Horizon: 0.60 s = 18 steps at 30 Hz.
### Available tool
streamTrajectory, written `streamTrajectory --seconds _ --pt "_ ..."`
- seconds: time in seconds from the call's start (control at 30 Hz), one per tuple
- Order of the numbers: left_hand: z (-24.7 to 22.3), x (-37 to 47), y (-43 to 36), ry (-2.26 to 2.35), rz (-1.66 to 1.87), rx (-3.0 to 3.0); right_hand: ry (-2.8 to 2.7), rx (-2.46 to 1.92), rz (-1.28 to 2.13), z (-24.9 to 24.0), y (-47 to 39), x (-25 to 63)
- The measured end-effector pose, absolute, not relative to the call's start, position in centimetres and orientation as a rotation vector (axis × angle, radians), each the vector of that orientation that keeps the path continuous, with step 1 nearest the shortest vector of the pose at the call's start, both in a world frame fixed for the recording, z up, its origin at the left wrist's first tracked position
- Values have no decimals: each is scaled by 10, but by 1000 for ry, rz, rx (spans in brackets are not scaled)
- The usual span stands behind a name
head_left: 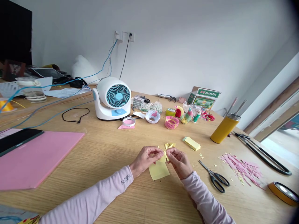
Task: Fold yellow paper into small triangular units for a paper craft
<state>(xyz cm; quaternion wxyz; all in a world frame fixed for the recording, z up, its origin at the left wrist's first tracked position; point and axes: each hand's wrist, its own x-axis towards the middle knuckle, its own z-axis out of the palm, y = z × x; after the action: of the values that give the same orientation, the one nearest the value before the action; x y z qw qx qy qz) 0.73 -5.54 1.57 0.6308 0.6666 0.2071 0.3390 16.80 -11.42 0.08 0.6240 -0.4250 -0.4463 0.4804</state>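
Observation:
My left hand (150,158) and my right hand (179,160) meet over the middle of the table, both closed in a pinch. Between their fingertips is a small piece of yellow paper (165,155), which looks folded; the fingers partly hide it. Under the hands lies a flat yellow paper sheet (159,171). Just beyond the fingers sit small folded yellow paper pieces (170,145). A stack of yellow paper slips (192,143) rests farther back to the right. Black-handled scissors (216,177) lie right of my right hand, away from it.
Pink paper strips (241,166), an orange tape roll (285,192) and a yellow tumbler (224,129) are on the right. A white fan (113,98) stands at the back, near round paper baskets (171,122). A pink board (51,155) with a phone (20,140) covers the left.

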Motion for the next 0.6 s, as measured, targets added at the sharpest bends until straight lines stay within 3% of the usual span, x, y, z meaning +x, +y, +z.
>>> streamTrajectory --seconds 0.3,0.6 --pt "19 8 -57 397 681 1162 -813 -781 1428 4 -117 162" --pt "17 7 -61 324 631 1014 -777 -599 1509 3 -119 153"
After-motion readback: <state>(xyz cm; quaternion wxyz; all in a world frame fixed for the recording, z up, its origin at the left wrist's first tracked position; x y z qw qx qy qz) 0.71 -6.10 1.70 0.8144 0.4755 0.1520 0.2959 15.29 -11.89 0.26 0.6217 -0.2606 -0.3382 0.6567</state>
